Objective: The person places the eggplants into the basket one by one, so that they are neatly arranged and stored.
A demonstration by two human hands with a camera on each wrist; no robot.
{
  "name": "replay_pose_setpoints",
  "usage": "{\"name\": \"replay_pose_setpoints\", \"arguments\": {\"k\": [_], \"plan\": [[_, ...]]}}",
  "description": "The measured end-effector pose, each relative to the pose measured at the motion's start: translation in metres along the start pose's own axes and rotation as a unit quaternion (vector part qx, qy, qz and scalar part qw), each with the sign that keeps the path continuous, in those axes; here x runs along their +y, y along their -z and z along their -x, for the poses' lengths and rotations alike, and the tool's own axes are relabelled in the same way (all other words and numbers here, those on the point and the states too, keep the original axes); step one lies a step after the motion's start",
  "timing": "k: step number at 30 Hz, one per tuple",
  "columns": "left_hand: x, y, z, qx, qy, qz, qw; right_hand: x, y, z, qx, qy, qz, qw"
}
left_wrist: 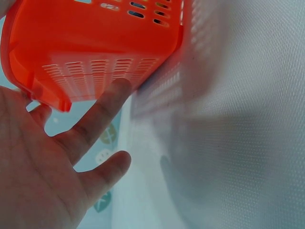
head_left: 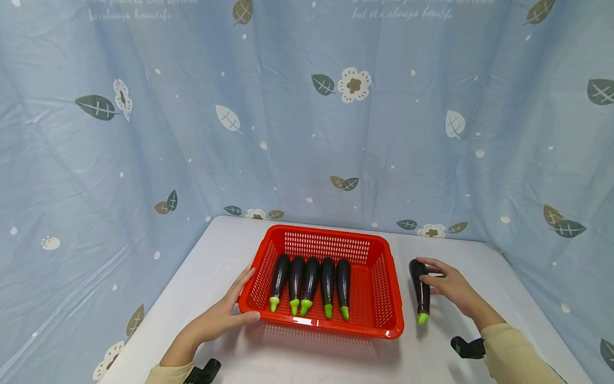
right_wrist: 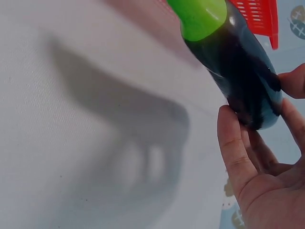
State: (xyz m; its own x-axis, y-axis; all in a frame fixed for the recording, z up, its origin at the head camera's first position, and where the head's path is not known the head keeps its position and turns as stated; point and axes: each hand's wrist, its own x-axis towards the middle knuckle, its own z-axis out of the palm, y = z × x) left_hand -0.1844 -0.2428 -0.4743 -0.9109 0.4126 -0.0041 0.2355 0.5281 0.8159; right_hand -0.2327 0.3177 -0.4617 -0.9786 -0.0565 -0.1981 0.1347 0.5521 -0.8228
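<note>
My right hand [head_left: 453,288] pinches a dark purple eggplant [head_left: 420,290] between thumb and fingers, to the right of the red basket [head_left: 394,298]. In the right wrist view the eggplant [right_wrist: 238,62] is held near its rounded dark end, its green cap pointing away from the palm. It hangs above the white surface, its shadow apart from it. Several eggplants [head_left: 312,282] lie side by side in the basket's left and middle part, green caps toward me. My left hand [head_left: 223,314] rests at the basket's front left corner. In the left wrist view its fingers [left_wrist: 102,112] are spread and straight, against the basket wall.
The basket stands on a white-covered table [head_left: 460,368]. Blue patterned curtains [head_left: 297,133] hang behind the table and at both sides. A small black device [head_left: 467,348] is worn on each wrist. Inside the basket, bare mesh floor shows at the right.
</note>
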Motion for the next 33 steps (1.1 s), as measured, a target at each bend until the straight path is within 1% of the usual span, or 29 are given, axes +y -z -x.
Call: {"name": "replay_pose_setpoints", "arguments": {"k": [6, 10, 16, 22, 27, 33], "plan": [[0.000, 0.000, 0.000, -0.001, 0.002, 0.003, 1.0000, -0.007, 0.001, 0.000, 0.002, 0.013, 0.003, 0.9999], [-0.001, 0.000, 0.000, 0.001, -0.002, 0.005, 1.0000, -0.012, 0.001, 0.000, 0.001, 0.023, 0.000, 0.9997], [-0.004, -0.001, 0.001, 0.003, 0.000, -0.003, 1.0000, -0.017, 0.000, -0.003, -0.005, 0.026, -0.005, 0.9996], [-0.002, -0.001, 0.000, 0.000, 0.000, 0.007, 1.0000, -0.022, 0.000, -0.005, -0.004, 0.031, -0.004, 0.9995], [-0.001, -0.001, -0.001, -0.002, -0.002, 0.014, 0.9999, -0.030, 0.000, -0.006, -0.003, 0.049, -0.009, 0.9987], [-0.002, 0.000, -0.002, -0.002, -0.003, 0.009, 1.0000, -0.040, 0.000, -0.010, -0.007, 0.065, -0.012, 0.9978]]}}
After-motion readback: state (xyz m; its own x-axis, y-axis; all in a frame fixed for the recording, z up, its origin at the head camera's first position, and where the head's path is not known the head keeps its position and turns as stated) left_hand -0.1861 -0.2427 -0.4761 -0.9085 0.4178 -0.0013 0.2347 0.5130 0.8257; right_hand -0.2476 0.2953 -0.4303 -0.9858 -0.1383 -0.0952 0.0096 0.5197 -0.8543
